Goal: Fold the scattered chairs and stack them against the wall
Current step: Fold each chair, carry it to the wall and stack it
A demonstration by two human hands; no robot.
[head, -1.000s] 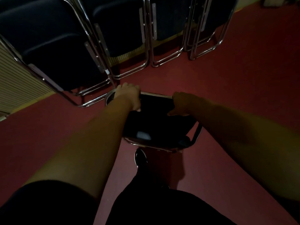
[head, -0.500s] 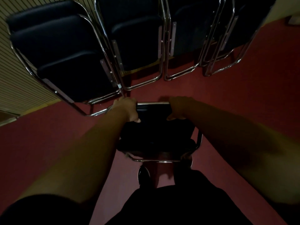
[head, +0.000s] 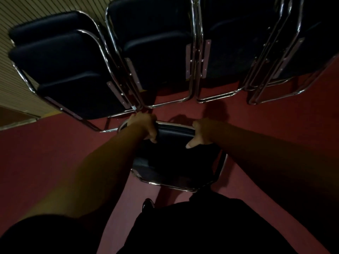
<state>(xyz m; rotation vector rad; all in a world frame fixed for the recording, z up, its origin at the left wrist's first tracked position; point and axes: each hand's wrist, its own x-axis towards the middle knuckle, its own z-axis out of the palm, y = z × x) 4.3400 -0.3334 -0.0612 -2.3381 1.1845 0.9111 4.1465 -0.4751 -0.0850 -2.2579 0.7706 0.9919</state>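
A folded black chair with a chrome frame stands in front of me on the red carpet. My left hand grips the left end of its top edge. My right hand grips the right end, thumb pointing down over the backrest. Several folded black chairs with chrome tube frames lean in a row against the ribbed beige wall just beyond it. The held chair's top edge is close to the foot of the leftmost stack.
Red carpet lies open to the right and left of the held chair. My dark shoe and dark trouser legs are below the chair. A yellow skirting strip runs along the wall base at left.
The view has tilted up and moved nearer the wall, so the leaning chairs look larger. The held chair has come closer to the row. Both hands keep their grip on its top edge.
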